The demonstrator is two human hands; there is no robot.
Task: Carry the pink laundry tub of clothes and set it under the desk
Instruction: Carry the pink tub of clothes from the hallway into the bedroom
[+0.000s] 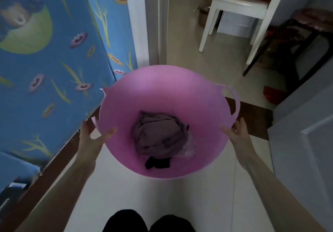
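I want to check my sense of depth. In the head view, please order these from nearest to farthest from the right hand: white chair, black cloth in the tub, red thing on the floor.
From the right hand:
1. Black cloth, in the tub, to its left.
2. Red thing, on the floor ahead.
3. White chair, far ahead.

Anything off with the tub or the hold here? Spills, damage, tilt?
Nothing spilled or damaged. The pink tub is tipped toward the camera, with the clothes bunched at the bottom. Left hand and right hand grip the rim, not the handles; the right handle is free.
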